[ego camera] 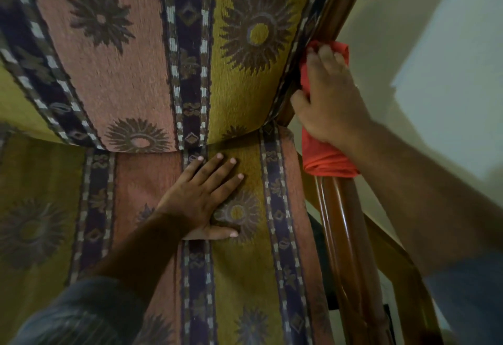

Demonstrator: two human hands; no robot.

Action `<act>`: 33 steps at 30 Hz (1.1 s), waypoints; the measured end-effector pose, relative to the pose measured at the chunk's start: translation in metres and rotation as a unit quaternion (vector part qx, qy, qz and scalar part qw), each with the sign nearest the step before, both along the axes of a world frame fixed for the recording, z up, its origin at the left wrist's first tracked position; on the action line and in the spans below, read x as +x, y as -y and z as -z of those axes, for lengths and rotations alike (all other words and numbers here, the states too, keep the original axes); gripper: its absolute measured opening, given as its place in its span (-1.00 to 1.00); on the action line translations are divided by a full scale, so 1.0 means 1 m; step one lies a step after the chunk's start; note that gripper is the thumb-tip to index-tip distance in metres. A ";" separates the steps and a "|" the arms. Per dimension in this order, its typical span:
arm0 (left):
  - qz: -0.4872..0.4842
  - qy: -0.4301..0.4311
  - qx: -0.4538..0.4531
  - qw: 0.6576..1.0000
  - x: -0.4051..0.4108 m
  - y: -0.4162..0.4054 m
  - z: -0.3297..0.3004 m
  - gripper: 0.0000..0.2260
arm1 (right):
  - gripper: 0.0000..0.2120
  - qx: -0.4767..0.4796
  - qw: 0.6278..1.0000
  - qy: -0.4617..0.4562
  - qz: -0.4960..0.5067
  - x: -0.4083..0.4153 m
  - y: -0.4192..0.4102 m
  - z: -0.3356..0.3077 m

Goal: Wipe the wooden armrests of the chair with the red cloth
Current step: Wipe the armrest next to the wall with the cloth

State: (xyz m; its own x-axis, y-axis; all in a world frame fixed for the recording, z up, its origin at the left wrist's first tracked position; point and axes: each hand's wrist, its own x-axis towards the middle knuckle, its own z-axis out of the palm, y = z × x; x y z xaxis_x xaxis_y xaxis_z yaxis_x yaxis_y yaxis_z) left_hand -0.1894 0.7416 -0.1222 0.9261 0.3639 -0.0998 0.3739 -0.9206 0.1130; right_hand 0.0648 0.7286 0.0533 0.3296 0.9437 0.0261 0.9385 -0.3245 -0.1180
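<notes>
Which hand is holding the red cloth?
The right hand grips the red cloth around the wooden armrest; the left hand lies flat on the seat cushion.

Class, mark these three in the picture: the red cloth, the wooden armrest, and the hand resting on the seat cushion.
red cloth (324, 159): head view, bunched lower end below the hand.
wooden armrest (345, 230): head view, bare glossy rail below the cloth.
left hand (201, 197): head view, back of the hand, flat on the cushion.

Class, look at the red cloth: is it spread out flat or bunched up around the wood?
Bunched. The red cloth is wrapped in folds around the wooden armrest, gripped by the right hand. The left hand lies flat on the seat cushion.
</notes>
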 end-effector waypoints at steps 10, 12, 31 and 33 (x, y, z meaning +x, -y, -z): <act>-0.001 0.037 -0.005 0.999 0.000 -0.001 0.006 0.00 | -0.29 0.024 0.997 -0.032 0.069 -0.007 0.002 0.004; -0.001 0.044 0.000 0.999 0.001 -0.002 0.010 0.00 | -0.29 0.009 0.997 -0.045 0.068 0.000 -0.002 0.005; -0.041 0.003 0.021 0.999 0.001 0.011 0.005 0.00 | -0.33 -0.001 1.000 -0.010 0.017 -0.009 0.037 0.013; -0.040 -0.011 0.025 0.999 0.000 0.019 0.000 -0.01 | -0.33 0.002 1.000 -0.019 0.019 -0.011 0.044 0.011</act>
